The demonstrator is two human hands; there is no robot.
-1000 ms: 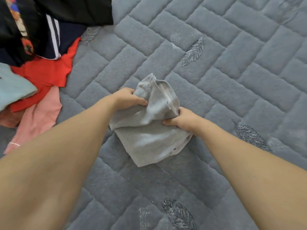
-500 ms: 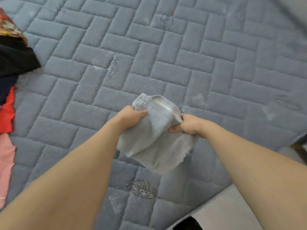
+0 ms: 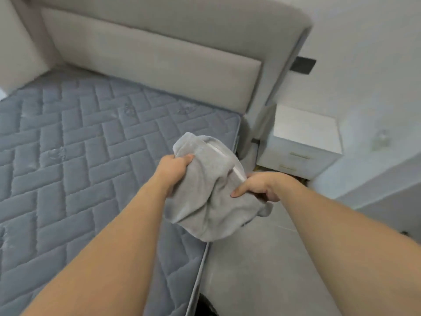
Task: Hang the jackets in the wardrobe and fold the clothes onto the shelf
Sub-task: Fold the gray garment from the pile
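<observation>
Grey folded cloth [image 3: 211, 197] is hanging between left hand [image 3: 173, 169] and right hand [image 3: 257, 187], both gripping; keeping folds pinched should help during shelving.

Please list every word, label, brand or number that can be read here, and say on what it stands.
None can be read. The grey garment, held by the left hand and right hand, shows no print. The dark plate on the wall is blurred.

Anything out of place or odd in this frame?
Nothing is spilled or damaged. The grey garment, gripped by the left hand and right hand, looks bunched rather than neatly folded, held over the mattress edge.
</observation>
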